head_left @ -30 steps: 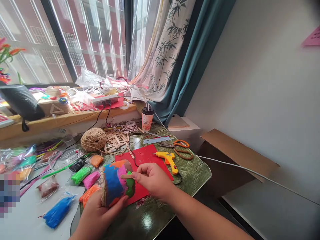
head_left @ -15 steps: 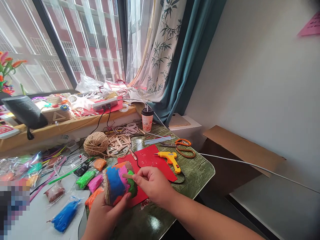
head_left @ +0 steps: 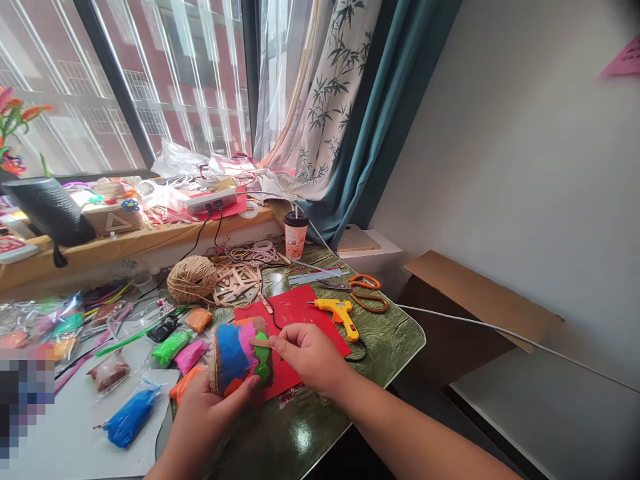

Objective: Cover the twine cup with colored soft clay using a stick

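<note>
My left hand [head_left: 215,403] is closed around a round, cup-like piece [head_left: 233,353] covered in patches of blue, pink, green and orange clay, with a twine-like band along its left edge. It is tilted on its side above the table. Pinched between thumb and fingers of my right hand [head_left: 307,353] is a small wooden craft stick [head_left: 260,343], its tip against the pink and green clay. Beneath them lies a red sheet [head_left: 295,307]. To the left are bags of green clay [head_left: 171,348], pink clay [head_left: 191,357] and blue clay [head_left: 131,417].
A yellow hot glue gun [head_left: 337,313] and orange-handled scissors [head_left: 367,293] lie right of the hands. Farther back are a twine ball [head_left: 193,280], a heap of craft sticks [head_left: 237,283] and a lidded paper cup [head_left: 295,237]. A power strip [head_left: 210,200] rests on the windowsill.
The clay-covered piece has turned slightly in my left hand, showing more bright green. The craft stick's tip has shifted slightly along the pink and green border. The camera view has shifted slightly.
</note>
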The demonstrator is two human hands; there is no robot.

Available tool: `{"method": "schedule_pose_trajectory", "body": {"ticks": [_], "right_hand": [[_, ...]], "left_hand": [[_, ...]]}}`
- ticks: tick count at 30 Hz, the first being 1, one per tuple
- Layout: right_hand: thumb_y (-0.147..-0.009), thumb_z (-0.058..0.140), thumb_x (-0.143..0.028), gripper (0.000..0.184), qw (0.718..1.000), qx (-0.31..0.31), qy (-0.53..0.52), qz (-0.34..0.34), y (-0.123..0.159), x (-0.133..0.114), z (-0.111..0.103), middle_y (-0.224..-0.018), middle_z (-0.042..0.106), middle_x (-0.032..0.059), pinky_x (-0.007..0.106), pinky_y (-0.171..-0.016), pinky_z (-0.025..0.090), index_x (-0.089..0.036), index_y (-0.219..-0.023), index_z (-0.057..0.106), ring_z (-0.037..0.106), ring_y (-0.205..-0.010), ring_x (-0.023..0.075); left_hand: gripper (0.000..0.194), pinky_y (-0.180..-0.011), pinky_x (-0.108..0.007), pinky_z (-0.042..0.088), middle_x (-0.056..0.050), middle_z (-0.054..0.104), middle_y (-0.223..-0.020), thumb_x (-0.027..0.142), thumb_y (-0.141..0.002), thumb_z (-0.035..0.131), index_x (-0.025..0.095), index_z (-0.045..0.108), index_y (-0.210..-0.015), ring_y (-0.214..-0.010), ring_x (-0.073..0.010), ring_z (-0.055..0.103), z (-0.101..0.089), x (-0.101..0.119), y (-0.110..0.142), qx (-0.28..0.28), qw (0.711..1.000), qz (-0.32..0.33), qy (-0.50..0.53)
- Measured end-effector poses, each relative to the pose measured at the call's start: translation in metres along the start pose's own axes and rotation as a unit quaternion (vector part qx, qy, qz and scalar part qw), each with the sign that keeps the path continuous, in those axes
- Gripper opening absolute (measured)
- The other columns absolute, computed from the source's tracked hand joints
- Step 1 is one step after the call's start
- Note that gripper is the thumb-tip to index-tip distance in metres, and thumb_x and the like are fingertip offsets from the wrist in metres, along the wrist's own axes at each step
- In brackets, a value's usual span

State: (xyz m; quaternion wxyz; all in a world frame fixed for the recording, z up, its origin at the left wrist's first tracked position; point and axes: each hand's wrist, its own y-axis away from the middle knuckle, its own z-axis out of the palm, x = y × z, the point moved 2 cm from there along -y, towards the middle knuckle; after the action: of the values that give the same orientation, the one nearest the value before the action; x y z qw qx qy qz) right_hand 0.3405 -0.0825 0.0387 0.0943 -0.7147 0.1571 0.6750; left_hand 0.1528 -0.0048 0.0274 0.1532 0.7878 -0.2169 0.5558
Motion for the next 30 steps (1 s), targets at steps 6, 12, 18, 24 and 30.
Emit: {"method": "schedule_pose_trajectory", "body": {"ticks": [6, 12, 18, 24, 30], "right_hand": [[-0.081, 0.076, -0.076, 0.061, 1.000, -0.024, -0.014, -0.010, -0.002, 0.000, 0.008, -0.062, 0.044, -0.0042, 0.030, -0.058, 0.028, -0.022, -0.063, 0.057, 0.036, -0.062, 0.0140], [-0.080, 0.076, -0.078, 0.061, 0.988, 0.019, -0.156, 0.010, -0.002, 0.008, 0.019, -0.055, 0.037, -0.0097, 0.026, -0.049, 0.024, -0.023, -0.069, 0.053, 0.028, -0.051, 0.0098], [-0.077, 0.079, -0.079, 0.062, 0.977, -0.021, -0.200, 0.069, -0.002, 0.014, 0.025, -0.050, 0.034, -0.0127, 0.025, -0.045, 0.017, -0.024, -0.070, 0.052, 0.019, -0.046, 0.0081], [-0.081, 0.072, -0.081, 0.063, 0.996, 0.040, -0.081, -0.003, -0.009, 0.013, 0.025, -0.061, 0.047, -0.0054, 0.026, -0.057, 0.034, -0.021, -0.066, 0.057, 0.038, -0.059, 0.0122], [-0.089, 0.063, -0.081, 0.062, 0.996, 0.046, -0.069, 0.041, -0.004, 0.026, 0.035, -0.050, 0.034, -0.0096, 0.026, -0.047, 0.026, -0.024, -0.067, 0.054, 0.029, -0.047, 0.0113]], "left_hand": [[0.038, -0.063, -0.030, 0.058, -0.001, 0.077, -0.065, 0.059, -0.074, 0.085, 0.022, 0.081, -0.073, -0.061, -0.0230, 0.070, -0.003, 0.008, 0.008, 0.056, 0.996, 0.057, -0.036], [0.038, -0.068, -0.031, 0.059, -0.001, 0.077, -0.064, 0.061, -0.076, 0.081, 0.023, 0.082, -0.074, -0.065, -0.0256, 0.073, -0.003, 0.005, 0.001, 0.076, 0.993, 0.054, -0.066], [0.043, -0.064, -0.032, 0.059, -0.004, 0.085, -0.077, 0.064, -0.079, 0.078, 0.022, 0.085, -0.087, -0.068, -0.0284, 0.077, -0.008, -0.005, -0.008, 0.051, 0.990, 0.070, -0.115], [0.042, -0.063, -0.030, 0.057, -0.002, 0.081, -0.069, 0.064, -0.081, 0.078, 0.022, 0.084, -0.084, -0.063, -0.0254, 0.073, -0.006, -0.005, -0.005, 0.067, 0.988, 0.081, -0.113], [0.039, -0.052, -0.028, 0.051, -0.001, 0.078, -0.062, 0.060, -0.089, 0.072, 0.024, 0.083, -0.078, -0.051, -0.0207, 0.067, -0.009, -0.019, -0.006, 0.078, 0.958, 0.179, -0.210]]}}
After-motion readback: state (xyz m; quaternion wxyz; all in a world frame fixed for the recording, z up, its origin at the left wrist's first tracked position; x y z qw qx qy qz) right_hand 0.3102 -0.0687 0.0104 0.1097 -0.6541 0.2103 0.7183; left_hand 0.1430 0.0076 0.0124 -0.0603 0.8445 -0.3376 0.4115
